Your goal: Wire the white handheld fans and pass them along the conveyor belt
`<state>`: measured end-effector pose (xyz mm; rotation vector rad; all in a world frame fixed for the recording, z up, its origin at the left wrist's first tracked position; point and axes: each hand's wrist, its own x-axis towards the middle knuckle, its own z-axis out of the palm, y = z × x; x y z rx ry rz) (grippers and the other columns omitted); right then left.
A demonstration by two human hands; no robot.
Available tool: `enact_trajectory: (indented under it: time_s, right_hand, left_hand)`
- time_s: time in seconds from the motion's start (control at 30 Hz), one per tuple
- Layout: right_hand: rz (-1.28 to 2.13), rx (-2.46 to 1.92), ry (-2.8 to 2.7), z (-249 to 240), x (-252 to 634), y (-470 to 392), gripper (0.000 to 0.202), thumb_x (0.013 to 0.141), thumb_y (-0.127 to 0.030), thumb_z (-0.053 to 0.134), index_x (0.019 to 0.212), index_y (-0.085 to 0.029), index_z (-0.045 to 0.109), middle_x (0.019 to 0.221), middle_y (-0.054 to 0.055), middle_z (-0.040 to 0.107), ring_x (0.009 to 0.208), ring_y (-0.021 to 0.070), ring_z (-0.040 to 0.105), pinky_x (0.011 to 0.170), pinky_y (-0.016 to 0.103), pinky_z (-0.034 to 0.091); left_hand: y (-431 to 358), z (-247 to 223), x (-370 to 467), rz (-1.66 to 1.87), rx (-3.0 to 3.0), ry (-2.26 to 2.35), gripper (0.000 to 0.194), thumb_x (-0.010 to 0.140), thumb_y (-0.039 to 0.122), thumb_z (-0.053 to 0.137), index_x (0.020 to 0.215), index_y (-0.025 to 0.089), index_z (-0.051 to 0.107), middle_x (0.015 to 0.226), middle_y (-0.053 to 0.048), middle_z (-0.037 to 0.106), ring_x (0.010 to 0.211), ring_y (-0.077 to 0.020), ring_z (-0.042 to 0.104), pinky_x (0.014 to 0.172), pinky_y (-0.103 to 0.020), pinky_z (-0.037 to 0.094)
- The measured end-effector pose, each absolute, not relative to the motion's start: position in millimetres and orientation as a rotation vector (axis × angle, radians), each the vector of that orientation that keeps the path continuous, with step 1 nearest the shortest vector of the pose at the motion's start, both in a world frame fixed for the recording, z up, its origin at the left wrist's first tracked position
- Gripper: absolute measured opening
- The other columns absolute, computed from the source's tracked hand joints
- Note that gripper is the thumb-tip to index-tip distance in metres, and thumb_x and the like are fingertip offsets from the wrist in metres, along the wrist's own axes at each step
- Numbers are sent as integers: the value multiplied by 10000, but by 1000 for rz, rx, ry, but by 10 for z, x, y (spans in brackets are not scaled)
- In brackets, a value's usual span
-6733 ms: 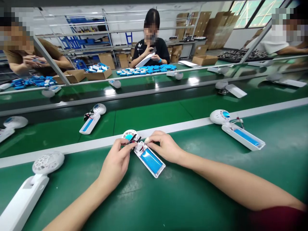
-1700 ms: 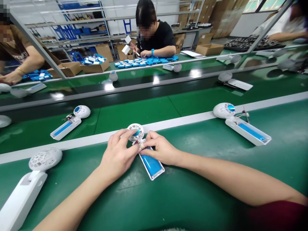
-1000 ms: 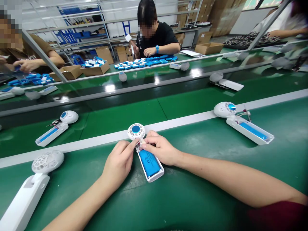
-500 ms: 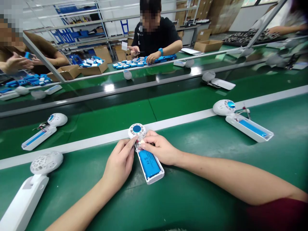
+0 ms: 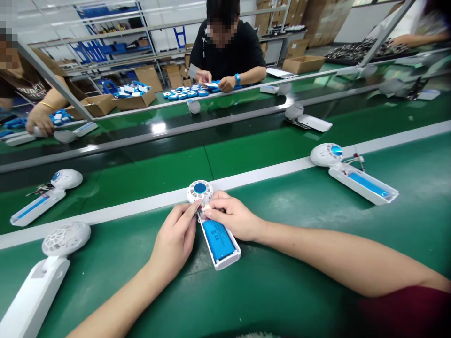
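An opened handheld fan (image 5: 226,261) lies on the green bench between my hands, its round head (image 5: 200,188) pointing away from me. A blue battery pack (image 5: 219,239) fills the handle's hollow. At the neck, my left hand (image 5: 179,230) is closed in a pinch; what its fingertips hold is mostly hidden. Facing it, my right hand (image 5: 234,216) pinches a small white connector (image 5: 206,207) by the wires, its palm beside the handle. Both sets of fingertips almost meet just below the fan head.
Another fan (image 5: 364,180) with a blue battery lies to the right, and a white fan (image 5: 45,286) to the left. Beyond the pale strip, a belt (image 5: 169,173) carries an open fan (image 5: 42,202). Two people work across the line near blue battery packs (image 5: 186,92) and cardboard boxes (image 5: 136,98).
My hands and the fan between them stay nearly still. The open fan on the belt has shifted left. The person at far left now reaches down to a fan; the person opposite has lowered a hand.
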<state>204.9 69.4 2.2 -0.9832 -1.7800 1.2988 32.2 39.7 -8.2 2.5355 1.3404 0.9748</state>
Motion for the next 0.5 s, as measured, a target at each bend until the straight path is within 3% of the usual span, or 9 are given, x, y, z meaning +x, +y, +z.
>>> enact_trajectory:
  time_s: [0.5]
  right_hand:
    - [1338, -946, -1755, 25, 2068, 683, 142, 796, -138, 513, 712, -135, 628, 810, 22, 463, 841, 119, 471, 820, 275, 388]
  left_hand:
    - [396, -78, 322, 963, 2569, 1318, 461, 825, 77, 422, 1263, 210, 372, 1040, -82, 517, 955, -153, 517, 825, -268, 462]
